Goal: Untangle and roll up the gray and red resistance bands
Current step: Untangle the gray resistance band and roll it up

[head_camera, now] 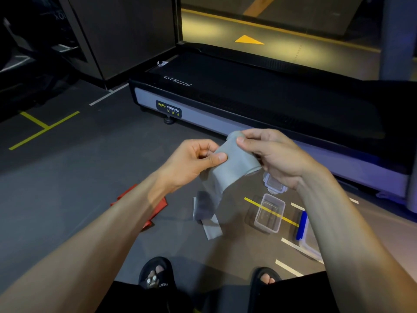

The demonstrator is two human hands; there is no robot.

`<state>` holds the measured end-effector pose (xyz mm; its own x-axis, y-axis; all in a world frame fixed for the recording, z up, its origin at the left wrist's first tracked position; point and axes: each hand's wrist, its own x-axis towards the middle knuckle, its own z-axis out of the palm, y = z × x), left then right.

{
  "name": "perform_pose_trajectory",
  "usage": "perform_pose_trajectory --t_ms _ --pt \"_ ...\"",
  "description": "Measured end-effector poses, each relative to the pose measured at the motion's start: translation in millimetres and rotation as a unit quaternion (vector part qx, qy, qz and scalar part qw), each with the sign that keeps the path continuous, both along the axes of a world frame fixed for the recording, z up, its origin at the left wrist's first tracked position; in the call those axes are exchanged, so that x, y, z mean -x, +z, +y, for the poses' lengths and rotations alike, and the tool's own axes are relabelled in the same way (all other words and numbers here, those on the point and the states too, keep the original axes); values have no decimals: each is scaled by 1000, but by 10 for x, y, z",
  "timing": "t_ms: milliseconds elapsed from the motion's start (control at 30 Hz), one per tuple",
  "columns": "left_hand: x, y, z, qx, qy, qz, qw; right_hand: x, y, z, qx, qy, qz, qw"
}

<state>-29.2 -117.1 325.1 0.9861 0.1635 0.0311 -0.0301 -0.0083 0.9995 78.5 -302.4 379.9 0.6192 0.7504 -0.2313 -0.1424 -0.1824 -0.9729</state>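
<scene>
On the dark floor (67, 177) below my hands lie the red band (158, 208) under my left forearm, the gray band's loose end (211, 229), a clear tub (269, 213) and its lid (274, 184) under my right wrist, and the treadmill (248, 105) beyond.

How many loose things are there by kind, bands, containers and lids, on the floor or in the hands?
Resistance bands: 2, the gray stretchy band held by left hand and right hand, and the red band on the floor.
Clear plastic containers: 1.
Clear lids: 1.
Total: 4.
</scene>
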Motion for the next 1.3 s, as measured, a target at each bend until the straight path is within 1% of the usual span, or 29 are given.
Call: perform_pose_trajectory --t_ms 167,333,400,500,600,767,833,1033,1167,1300 --pt "-7 -11 14 -7 14 -1 1000 46 10 19 -19 23 43 999" --pt "-24 -12 -2 -14 40 1 999 79 -20 85 -32 18 51 998" --pt "-28 -13 -2 -17 53 -3 998 102 -37 104 -18 6 37 999" --pt "-24 -10 -7 -13 62 -17 998 116 -67 108 13 25 -35 999" --pt "-22 -13 -32 -16 56 -24 998 106 -68 110 12 18 -70 997" --pt "-2 -12 3 -12 13 -8 1000 59 -19 68 -7 -7 -28 1000" --pt "2 -17 25 -13 11 -7 1000 37 8 36 -11 -13 -10 1000" --pt "-10 11 30 -23 21 -2 1000 79 66 17 -28 18 52 998" --pt "-14 -1 35 -21 29 -12 999 81 35 30 -13 30 49 998" --pt "-21 2 30 -30 48 -9 998 86 3 63 11 -1 24 1000"
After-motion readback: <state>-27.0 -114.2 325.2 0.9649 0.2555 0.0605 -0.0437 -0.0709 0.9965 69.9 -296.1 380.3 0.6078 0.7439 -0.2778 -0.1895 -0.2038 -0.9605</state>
